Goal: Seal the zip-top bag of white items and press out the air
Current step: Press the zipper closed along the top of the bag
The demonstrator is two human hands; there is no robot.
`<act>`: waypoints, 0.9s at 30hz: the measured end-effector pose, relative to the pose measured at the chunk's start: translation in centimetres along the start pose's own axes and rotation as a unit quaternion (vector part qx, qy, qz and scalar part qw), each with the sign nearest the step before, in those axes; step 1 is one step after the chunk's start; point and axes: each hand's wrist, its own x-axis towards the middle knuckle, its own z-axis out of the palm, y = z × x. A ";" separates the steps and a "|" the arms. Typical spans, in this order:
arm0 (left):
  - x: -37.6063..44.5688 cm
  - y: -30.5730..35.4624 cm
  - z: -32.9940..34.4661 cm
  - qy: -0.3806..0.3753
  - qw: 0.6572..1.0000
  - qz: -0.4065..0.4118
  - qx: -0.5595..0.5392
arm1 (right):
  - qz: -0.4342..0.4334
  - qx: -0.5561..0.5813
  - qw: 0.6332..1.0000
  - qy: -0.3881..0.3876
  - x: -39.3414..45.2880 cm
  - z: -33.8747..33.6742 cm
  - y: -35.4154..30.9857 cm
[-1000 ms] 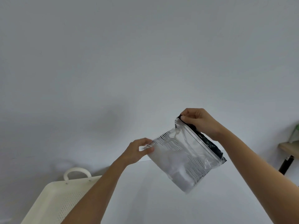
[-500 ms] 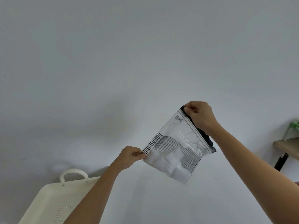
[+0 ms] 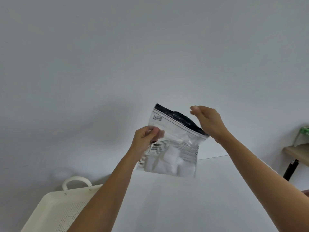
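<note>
The clear zip-top bag [image 3: 175,131] hangs in the air above the white table, its black zip strip [image 3: 177,117] on top and sloping down to the right. Black wavy stripes cross its lower half, and the white items [image 3: 170,162] lie bunched at the bottom. My left hand [image 3: 147,137] pinches the bag's left edge at mid height. My right hand [image 3: 207,123] hovers by the top right corner with loosely curled fingers apart, blurred, and nothing visibly between them.
A cream perforated basket [image 3: 66,211] with a loop handle sits at the lower left on the white table [image 3: 192,206]. At the far right stands a wooden shelf [image 3: 296,151] on a black leg, with something green [image 3: 304,131] on it. A plain white wall fills the background.
The bag swung from a steep tilt to nearly upright, zip on top. My left hand moved up its left edge. My right hand let go of the top corner.
</note>
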 end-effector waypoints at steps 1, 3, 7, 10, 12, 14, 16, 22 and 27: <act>0.1 0.2 -0.4 0.004 1.000 0.000 -0.027 | 0.017 0.027 0.999 0.025 -0.3 -0.3 1.0; 0.3 0.5 -1.1 0.014 0.995 0.000 -0.096 | 0.053 0.096 0.994 0.028 -1.2 -0.3 2.7; 0.7 0.6 -1.7 0.032 0.971 -0.024 -0.235 | 0.121 0.164 0.975 -0.093 -3.4 1.3 5.1; 0.7 0.3 -1.9 0.045 0.959 -0.044 -0.277 | 0.121 0.172 0.971 -0.113 -4.3 2.7 5.9; 0.4 0.1 -2.1 0.052 0.959 -0.056 -0.273 | 0.098 0.168 0.976 -0.101 -4.5 3.5 5.9; 0.1 -0.2 -2.5 0.060 0.960 -0.075 -0.261 | 0.084 0.155 0.981 -0.080 -4.6 4.0 5.8; 0.0 -0.3 -2.9 0.102 0.974 -0.085 -0.184 | 0.076 0.125 0.988 -0.054 -4.5 4.2 5.5; 0.8 3.0 -3.1 0.248 0.950 0.091 0.168 | -0.007 -0.021 0.998 -0.061 -4.0 4.0 5.0; 2.6 5.3 -1.0 -0.048 0.935 0.046 0.348 | -0.063 -0.091 0.988 -0.108 -4.1 4.7 4.3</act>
